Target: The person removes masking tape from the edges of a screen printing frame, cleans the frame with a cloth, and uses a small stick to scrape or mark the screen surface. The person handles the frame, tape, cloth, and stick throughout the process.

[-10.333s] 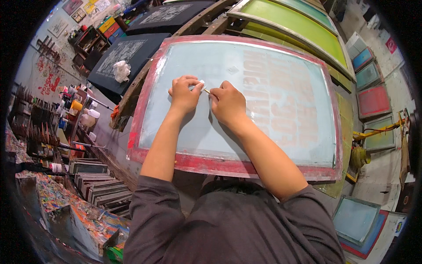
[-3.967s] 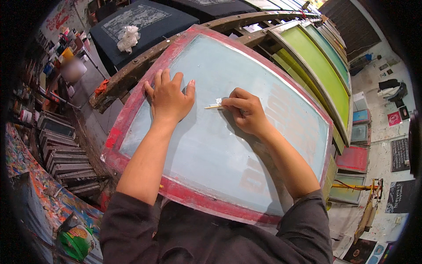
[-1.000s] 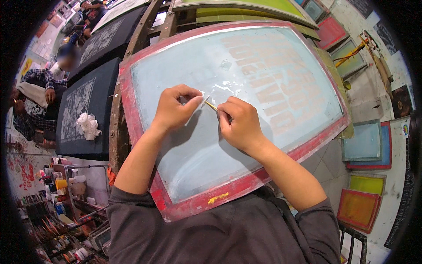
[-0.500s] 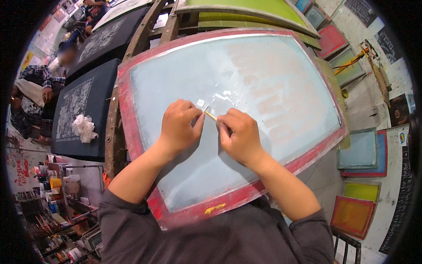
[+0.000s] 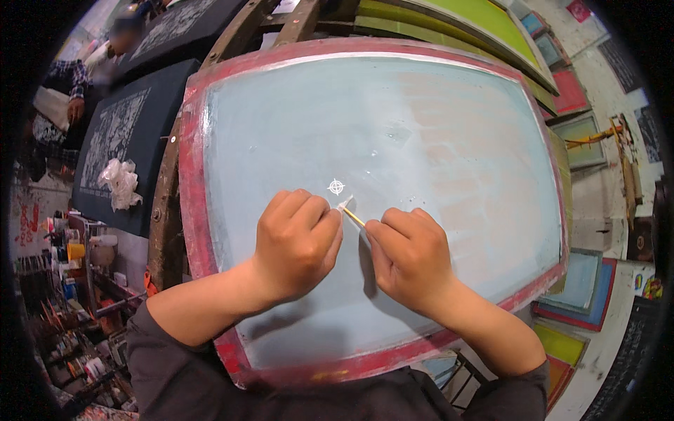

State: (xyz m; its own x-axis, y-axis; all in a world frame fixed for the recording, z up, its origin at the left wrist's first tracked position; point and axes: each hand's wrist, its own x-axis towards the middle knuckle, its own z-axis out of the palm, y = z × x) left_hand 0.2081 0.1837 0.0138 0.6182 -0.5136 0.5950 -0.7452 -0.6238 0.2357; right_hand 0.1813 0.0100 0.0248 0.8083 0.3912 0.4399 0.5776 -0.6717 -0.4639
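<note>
A screen-printing screen lies in front of me, with a red, paint-worn frame (image 5: pixel 191 168) around pale blue mesh (image 5: pixel 295 119). My right hand (image 5: pixel 413 256) pinches a thin yellow stick (image 5: pixel 355 217), which points up and to the left. At the stick's tip is a small whitish bit (image 5: pixel 344 205), perhaps a wrap of tissue or cloth. Closed fingers of my left hand (image 5: pixel 298 242) meet that tip; exactly what they grip is partly hidden. Just beyond them, a white round crosshair mark (image 5: pixel 336 186) shows on the mesh. Small wet drops sit on the mesh nearby.
Black printed fabric on boards (image 5: pixel 133 140) lies to the left, with crumpled white plastic (image 5: pixel 121 184) on it. A person (image 5: pixel 67 91) is beyond. Yellow-green screens (image 5: pixel 484 35) lie behind; more screens lean at right (image 5: pixel 572 281). A rack of supplies (image 5: pixel 77 302) stands at lower left.
Both hands have drawn nearer to me with the stick, uncovering the crosshair mark. The wet white streaks beyond the hands no longer show. My view has shifted slightly.
</note>
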